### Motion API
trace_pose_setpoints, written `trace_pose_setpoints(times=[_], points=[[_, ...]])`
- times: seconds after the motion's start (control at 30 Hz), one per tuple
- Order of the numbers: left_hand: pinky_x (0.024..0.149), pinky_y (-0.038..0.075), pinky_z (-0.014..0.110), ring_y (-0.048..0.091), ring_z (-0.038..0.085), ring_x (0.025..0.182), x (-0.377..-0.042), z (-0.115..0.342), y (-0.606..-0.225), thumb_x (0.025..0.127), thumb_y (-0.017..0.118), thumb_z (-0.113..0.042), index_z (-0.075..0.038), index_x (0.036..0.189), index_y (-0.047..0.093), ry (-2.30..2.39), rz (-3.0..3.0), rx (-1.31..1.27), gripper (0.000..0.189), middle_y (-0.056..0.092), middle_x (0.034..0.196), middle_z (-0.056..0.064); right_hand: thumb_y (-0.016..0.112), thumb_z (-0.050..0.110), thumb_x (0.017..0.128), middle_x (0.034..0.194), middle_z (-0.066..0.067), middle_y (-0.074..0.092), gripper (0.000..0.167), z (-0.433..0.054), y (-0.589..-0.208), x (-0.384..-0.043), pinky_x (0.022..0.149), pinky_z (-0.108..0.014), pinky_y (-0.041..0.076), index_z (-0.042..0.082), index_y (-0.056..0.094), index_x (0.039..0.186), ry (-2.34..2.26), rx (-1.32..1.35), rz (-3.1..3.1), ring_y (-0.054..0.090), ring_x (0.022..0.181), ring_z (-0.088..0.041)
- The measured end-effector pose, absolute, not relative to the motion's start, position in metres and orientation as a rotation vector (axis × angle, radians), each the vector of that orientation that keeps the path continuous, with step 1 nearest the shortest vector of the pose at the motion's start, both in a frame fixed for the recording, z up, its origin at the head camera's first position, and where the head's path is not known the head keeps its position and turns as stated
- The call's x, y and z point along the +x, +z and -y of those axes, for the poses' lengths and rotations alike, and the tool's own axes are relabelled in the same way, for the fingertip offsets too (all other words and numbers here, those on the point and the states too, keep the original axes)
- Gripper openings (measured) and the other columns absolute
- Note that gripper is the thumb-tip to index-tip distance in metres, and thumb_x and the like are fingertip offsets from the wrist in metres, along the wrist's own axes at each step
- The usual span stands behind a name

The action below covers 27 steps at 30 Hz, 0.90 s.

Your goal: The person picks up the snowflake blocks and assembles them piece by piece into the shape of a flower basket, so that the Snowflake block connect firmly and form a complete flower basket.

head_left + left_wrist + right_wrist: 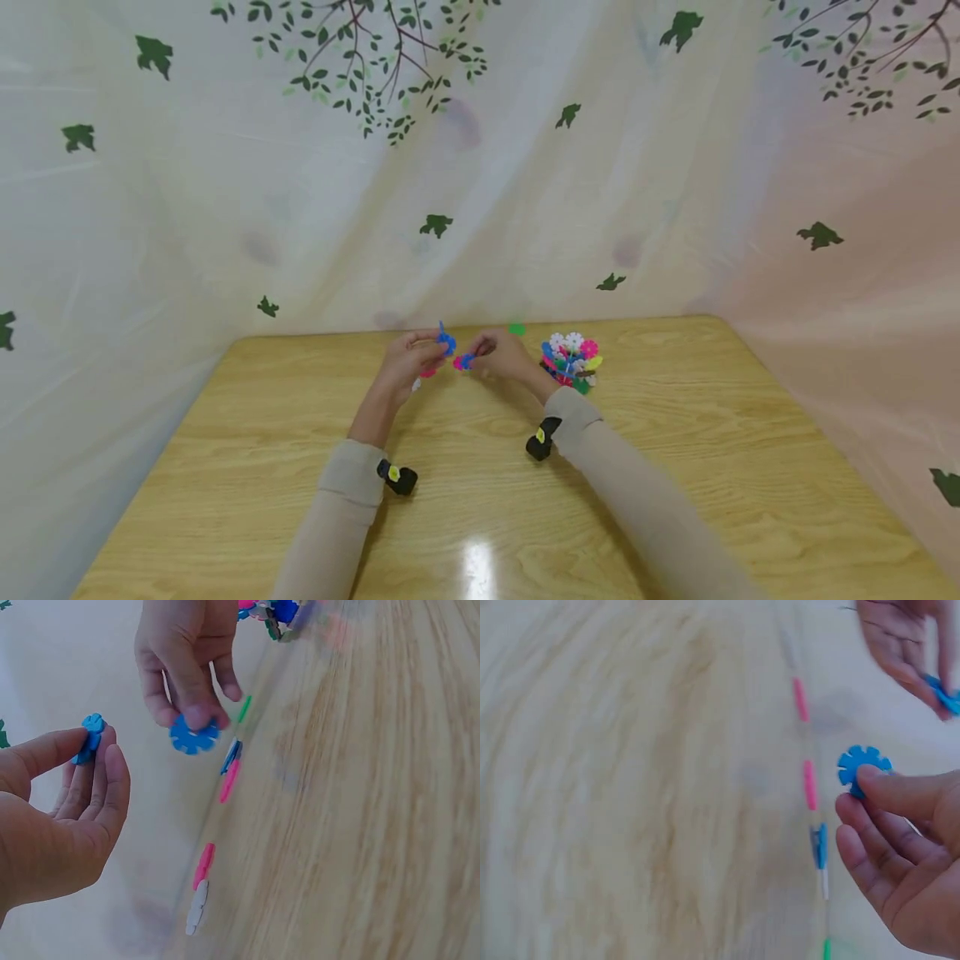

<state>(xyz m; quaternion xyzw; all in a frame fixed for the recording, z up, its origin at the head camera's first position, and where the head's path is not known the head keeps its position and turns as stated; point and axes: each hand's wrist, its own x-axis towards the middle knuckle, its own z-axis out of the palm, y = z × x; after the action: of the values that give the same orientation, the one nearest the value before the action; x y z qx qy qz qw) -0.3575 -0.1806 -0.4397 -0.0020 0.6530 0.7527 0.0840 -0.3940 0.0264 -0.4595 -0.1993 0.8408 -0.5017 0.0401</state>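
Note:
My left hand [403, 364] pinches blue notched snowflake discs [90, 739] between thumb and fingers; in the head view one stands upright over another, as if slotted together. Facing it, my right hand [504, 353] holds a single blue snowflake disc [861, 766] by its edge, thumb across its face. The disc's slots show around its rim. A small gap separates the two hands' pieces. Below the hands on the table lie a pink disc [204, 866], a white disc [196, 907], another pink disc [810, 784] and blue pieces [820, 846] beside it.
A built cluster of many-coloured discs [572, 360] stands right of my right hand. One green disc [517, 329] lies near the far edge of the wooden table [480, 467]. Behind the table hangs a leaf-patterned cloth [510, 183].

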Motion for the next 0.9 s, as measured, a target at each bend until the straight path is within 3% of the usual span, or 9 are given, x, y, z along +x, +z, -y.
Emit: trace_pose_setpoints(times=[0.17,0.3,0.53,0.73,0.9], points=[[0.097,0.058,0.033,0.071,0.006,0.086,-0.354,0.178,-0.444,0.097,0.067,-0.006,0.006,0.134,0.057,2.198,-1.99,0.008,0.04,0.074,0.093,-0.007,0.069,-0.003,0.093,0.098,-0.024,0.07,0.024,-0.033,-0.454,-0.392,0.077,-0.04,0.06,-0.013,0.066,0.115,-1.849,-0.626,-2.476,0.062,0.078,-0.005],[0.107,0.051,0.045,0.071,0.006,0.087,-0.353,0.175,-0.446,0.097,0.067,-0.005,0.007,0.134,0.058,2.197,-1.993,0.01,0.04,0.074,0.094,-0.006,0.069,0.0,0.094,0.099,-0.024,0.071,0.021,-0.034,-0.445,-0.386,0.078,-0.051,0.06,-0.012,0.068,0.112,-1.981,-0.653,-2.441,0.063,0.076,-0.003],[0.107,0.051,0.046,0.07,0.006,0.088,-0.349,0.173,-0.443,0.098,0.067,-0.008,0.006,0.134,0.059,2.183,-1.986,0.01,0.04,0.071,0.099,-0.004,0.069,-0.001,0.094,0.093,-0.018,0.072,0.015,-0.03,-0.438,-0.377,0.073,-0.036,0.061,-0.011,0.069,0.105,-2.052,-0.658,-2.412,0.065,0.076,-0.005],[0.105,0.054,0.042,0.07,0.008,0.092,-0.348,0.172,-0.441,0.099,0.067,-0.01,0.007,0.133,0.06,2.189,-1.969,0.034,0.038,0.07,0.107,0.001,0.068,-0.003,0.094,0.094,-0.025,0.069,0.011,-0.026,-0.435,-0.371,0.074,-0.043,0.06,-0.011,0.068,0.102,-2.063,-0.667,-2.4,0.064,0.077,-0.014],[0.107,0.051,0.045,0.071,0.008,0.092,-0.348,0.171,-0.439,0.099,0.065,-0.007,0.008,0.134,0.059,2.208,-1.938,0.048,0.039,0.07,0.108,0.002,0.068,-0.002,0.094,0.094,-0.029,0.068,0.01,-0.023,-0.438,-0.372,0.069,-0.034,0.057,-0.011,0.069,0.1,-2.083,-0.72,-2.422,0.064,0.075,-0.021]])
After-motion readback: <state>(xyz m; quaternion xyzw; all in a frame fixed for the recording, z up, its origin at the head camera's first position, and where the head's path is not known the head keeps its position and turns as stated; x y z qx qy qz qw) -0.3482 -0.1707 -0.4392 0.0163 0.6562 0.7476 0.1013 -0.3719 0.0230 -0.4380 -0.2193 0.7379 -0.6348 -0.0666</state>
